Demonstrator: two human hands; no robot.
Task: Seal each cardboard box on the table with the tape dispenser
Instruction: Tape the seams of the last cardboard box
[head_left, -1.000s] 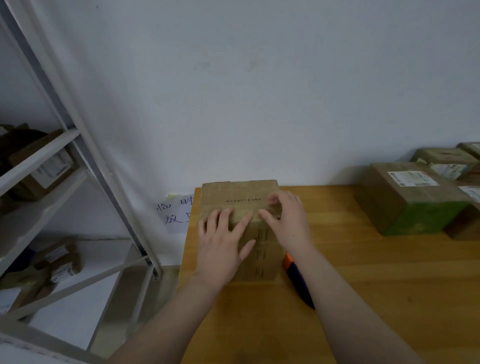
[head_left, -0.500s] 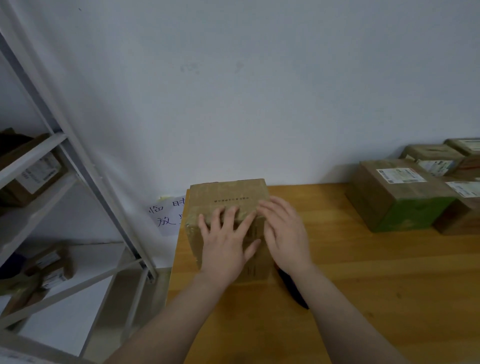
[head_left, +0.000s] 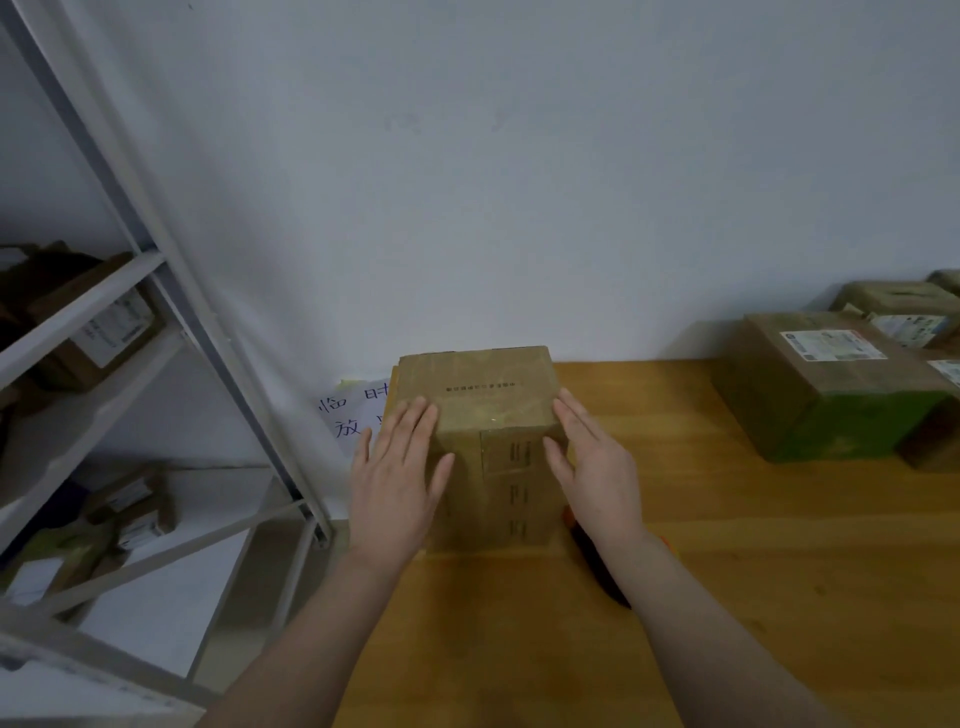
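Note:
A brown cardboard box (head_left: 483, 395) with glossy tape over its top and front stands at the table's far left corner against the wall. My left hand (head_left: 397, 478) lies flat on the box's left front edge, fingers straight. My right hand (head_left: 592, 462) presses flat against the box's right front edge, fingers straight. The tape dispenser (head_left: 597, 566), dark with an orange tip, lies on the table just right of the box and is mostly hidden under my right forearm.
Several more cardboard boxes, one with a green side (head_left: 826, 384), stand at the table's far right. A metal shelf rack (head_left: 156, 291) with small boxes stands left of the wooden table (head_left: 727, 571). A handwritten paper note (head_left: 348, 415) hangs behind the table's left corner.
Both hands slid apart from the middle of the box's top to its left and right front edges. The view shifted slightly.

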